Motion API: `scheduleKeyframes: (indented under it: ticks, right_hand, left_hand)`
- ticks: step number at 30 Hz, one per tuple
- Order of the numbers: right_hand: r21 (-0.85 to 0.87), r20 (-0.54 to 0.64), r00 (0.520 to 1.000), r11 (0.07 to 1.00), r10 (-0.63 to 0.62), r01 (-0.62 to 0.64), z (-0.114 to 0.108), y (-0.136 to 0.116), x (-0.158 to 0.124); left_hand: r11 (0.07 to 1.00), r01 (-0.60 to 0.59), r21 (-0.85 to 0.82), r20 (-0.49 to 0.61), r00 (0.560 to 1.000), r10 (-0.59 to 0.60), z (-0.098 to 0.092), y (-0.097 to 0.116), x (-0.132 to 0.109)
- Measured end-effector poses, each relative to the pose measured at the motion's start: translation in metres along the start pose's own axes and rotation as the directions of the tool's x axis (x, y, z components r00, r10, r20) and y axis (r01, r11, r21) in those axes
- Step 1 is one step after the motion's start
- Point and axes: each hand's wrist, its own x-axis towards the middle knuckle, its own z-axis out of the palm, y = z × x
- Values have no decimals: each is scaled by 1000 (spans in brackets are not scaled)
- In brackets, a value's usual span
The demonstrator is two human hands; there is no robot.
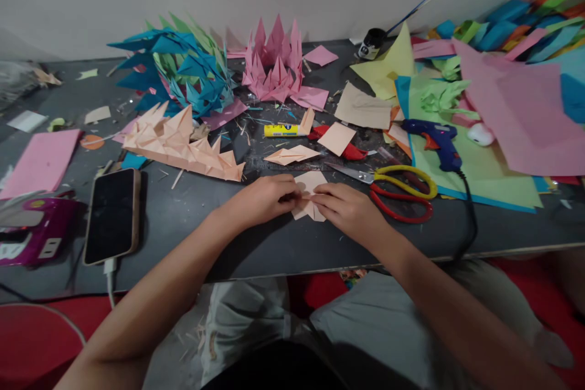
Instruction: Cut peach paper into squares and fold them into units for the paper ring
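A peach sheet of origami paper, partly folded, lies on the dark table close to its front edge. With curled fingers, my left hand pinches its left side. My right hand grips the fold from the right, fingers pressed together. The two hands' fingertips nearly meet at the middle crease. Just beyond lie a folded peach paper piece and a flat peach square. A yellow glue stick rests behind them. Scissors with red and yellow handles lie beside my right hand.
A row of joined peach folds, a blue and green paper model and a pink one stand behind. At left are a phone and a purple device. A blue glue gun lies on coloured sheets at right, its cord trailing forward.
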Motion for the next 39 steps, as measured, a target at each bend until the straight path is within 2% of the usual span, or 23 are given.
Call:
scheduleKeyframes:
  ticks: [7,15,17,21,23,26,29,33,39]
  right_hand:
    - [-26,-7,1000,1000,4,-4,1,-3,0]
    - [22,-18,998,998,65,-65,2,-4,2]
    - [32,-20,998,997,66,-66,2,-3,3]
    - [42,-17,998,997,58,-57,2,-2,3]
    - [45,-11,998,997,66,-66,1,-2,3]
    - [56,7,995,994,95,-95,0,-4,2]
    - [-26,58,989,990,137,-136,-4,-8,1]
    - [-139,80,976,972,204,-191,-10,-12,0]
    - [-99,37,960,957,277,-272,-18,4,-5]
  left_hand:
    - [975,47,219,45,997,-58,0,14,-3]
    - [884,173,435,17,980,-200,-1,31,-12]
    - [867,197,458,-20,977,-211,-1,36,-14]
    - [874,113,473,-112,991,-68,7,46,-17]
    - [874,35,484,-96,995,14,14,48,-17]
    - [870,-15,493,-55,997,49,23,49,-16]
    - [886,-2,464,-46,999,26,23,49,-16]
    - [922,87,377,-58,996,-70,17,48,-16]
    - [940,201,277,-74,979,-188,10,43,-15]
